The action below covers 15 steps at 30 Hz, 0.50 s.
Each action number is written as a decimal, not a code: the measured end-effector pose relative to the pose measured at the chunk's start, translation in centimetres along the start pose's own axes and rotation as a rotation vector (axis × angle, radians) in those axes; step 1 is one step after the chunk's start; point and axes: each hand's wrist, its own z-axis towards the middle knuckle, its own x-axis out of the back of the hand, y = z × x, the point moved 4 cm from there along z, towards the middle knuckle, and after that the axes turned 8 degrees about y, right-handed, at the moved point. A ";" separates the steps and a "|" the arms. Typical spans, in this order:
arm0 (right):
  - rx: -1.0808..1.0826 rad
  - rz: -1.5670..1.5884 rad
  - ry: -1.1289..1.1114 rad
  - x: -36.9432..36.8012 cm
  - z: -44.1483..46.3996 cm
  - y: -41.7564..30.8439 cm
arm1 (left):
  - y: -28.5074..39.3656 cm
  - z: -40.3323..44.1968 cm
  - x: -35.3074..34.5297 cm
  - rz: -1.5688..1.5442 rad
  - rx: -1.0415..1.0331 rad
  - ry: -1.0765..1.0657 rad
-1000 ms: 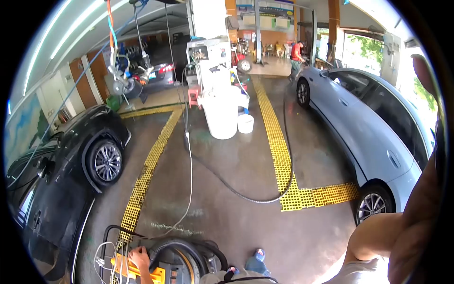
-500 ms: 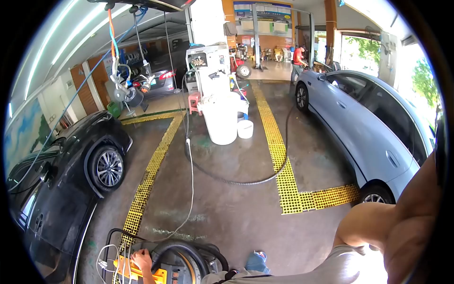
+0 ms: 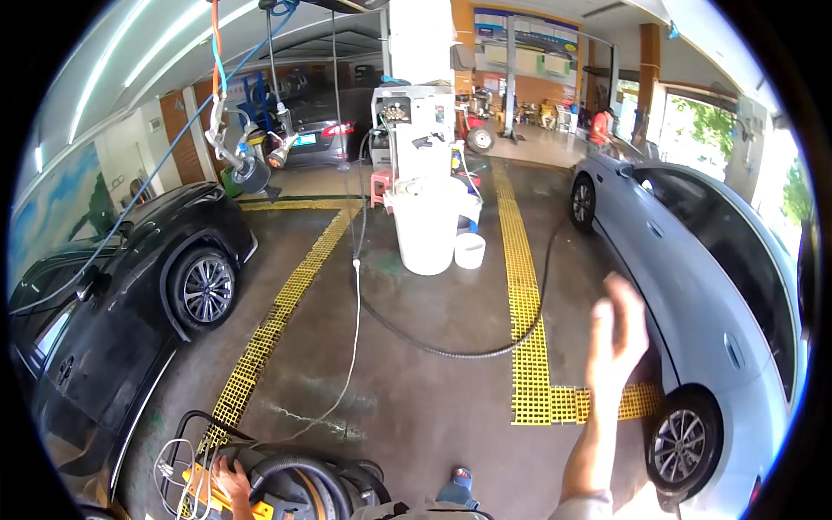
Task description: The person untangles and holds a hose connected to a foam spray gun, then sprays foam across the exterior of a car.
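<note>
Orange showed beside and under the left hand (image 3: 230, 482), which lay on the bright crosspiece (image 3: 201, 496) of a black and orange machine (image 3: 282, 501) at the lower left of the view. Its fingers were bent over the part; whether they closed tightly around it could not be told. The right hand (image 3: 617, 336) was raised in front of the body, open and holding nothing, its fingers pointing up, well apart from the machine.

On top of the machine curved a thick black ribbed hose (image 3: 303, 466), just to the right of the left hand. Pale cable loops (image 3: 179, 475) hung on the other side, near a bent black tube handle (image 3: 192, 415). A thin pale cord (image 3: 354, 347) ran across the floor (image 3: 416, 407) from near the machine up to a hanging line.

A black car (image 3: 95, 373) stood on the left and a light blue car (image 3: 719, 286) on the right, with yellow grating (image 3: 525, 347) set in the floor between them. Farther off, a large white bin (image 3: 423, 238) stood beside a small white bucket (image 3: 470, 251), with a red stool (image 3: 380, 186) nearby. Near the front of the light blue car was a person in red (image 3: 600, 130).
</note>
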 end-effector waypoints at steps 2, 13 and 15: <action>-0.189 -0.141 -0.211 -2.0 -5.6 6.0 | -0.5 0.0 -0.4 0.048 -0.020 0.057; -1.047 -0.467 -1.228 2.8 -59.7 29.1 | 1.4 -0.1 1.5 0.346 0.049 -0.062; -1.124 -0.325 -1.490 1.8 -61.8 28.8 | 1.3 0.0 1.3 0.358 0.091 -0.094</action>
